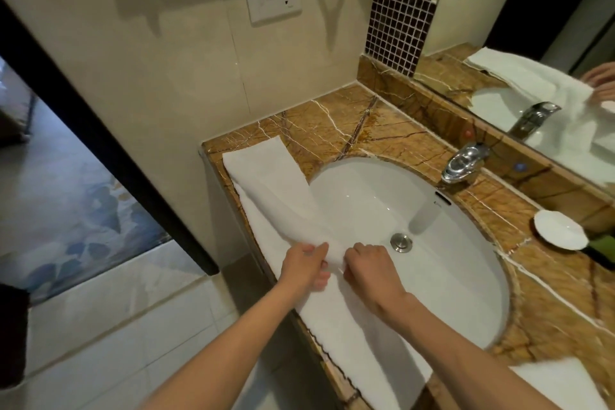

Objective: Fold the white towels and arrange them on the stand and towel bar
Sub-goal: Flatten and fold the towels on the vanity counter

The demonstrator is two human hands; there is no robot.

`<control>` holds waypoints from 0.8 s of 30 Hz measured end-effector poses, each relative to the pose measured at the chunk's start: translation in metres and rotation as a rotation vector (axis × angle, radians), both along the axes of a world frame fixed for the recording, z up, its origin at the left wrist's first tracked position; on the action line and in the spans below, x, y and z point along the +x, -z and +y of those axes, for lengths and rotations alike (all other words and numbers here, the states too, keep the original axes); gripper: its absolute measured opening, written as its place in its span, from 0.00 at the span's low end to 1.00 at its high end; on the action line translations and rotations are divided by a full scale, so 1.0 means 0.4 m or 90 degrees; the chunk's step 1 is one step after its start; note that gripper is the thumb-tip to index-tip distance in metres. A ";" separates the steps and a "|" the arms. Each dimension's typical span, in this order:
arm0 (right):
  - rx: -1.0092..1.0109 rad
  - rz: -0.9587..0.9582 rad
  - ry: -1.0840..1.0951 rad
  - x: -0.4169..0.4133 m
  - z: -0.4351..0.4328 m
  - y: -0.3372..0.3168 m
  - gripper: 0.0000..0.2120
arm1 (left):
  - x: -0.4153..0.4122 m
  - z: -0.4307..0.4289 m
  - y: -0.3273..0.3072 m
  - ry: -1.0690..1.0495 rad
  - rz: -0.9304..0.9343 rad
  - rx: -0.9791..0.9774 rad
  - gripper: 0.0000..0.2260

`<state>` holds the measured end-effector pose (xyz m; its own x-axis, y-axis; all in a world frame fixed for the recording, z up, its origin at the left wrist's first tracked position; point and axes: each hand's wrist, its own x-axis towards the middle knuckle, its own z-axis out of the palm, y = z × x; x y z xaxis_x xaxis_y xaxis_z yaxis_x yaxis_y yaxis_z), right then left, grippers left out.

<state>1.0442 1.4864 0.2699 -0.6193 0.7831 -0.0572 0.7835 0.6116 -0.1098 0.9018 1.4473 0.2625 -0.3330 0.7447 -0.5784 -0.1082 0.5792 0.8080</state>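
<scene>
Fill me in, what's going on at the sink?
A person is folding a long white towel laid along the front edge of the counter, partly over the sink. The left hand and right hand both pinch it near its middle, where the cloth bunches. Its far end lies flat by the wall. A second towel sits at the near right. No stand or towel bar is in view.

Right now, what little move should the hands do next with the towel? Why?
Probably run the same lengthwise fold down the near half. The left hand and right hand pinch the towel at its middle; beyond them it looks folded narrow, nearer it lies wide on the counter.
</scene>
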 end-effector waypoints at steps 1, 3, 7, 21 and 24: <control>0.005 0.014 -0.005 0.000 -0.006 -0.006 0.03 | 0.011 0.006 -0.008 -0.021 -0.035 0.003 0.12; 0.006 0.045 -0.015 -0.004 -0.018 -0.016 0.05 | 0.024 0.015 -0.021 -0.072 -0.077 0.014 0.10; -0.014 0.085 -0.019 -0.016 -0.030 -0.028 0.07 | 0.024 0.013 -0.029 -0.150 -0.123 0.019 0.07; -0.468 0.264 0.288 0.075 0.060 0.063 0.13 | 0.003 -0.028 -0.061 -0.209 -0.118 0.012 0.09; -0.556 0.266 0.309 0.052 0.085 0.080 0.09 | -0.005 -0.039 -0.057 -0.208 -0.127 -0.009 0.07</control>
<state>1.0648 1.5202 0.2378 -0.3548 0.7408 -0.5703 0.7199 -0.1728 -0.6723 0.8998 1.4317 0.2852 -0.4315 0.6090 -0.6655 -0.4437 0.4991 0.7444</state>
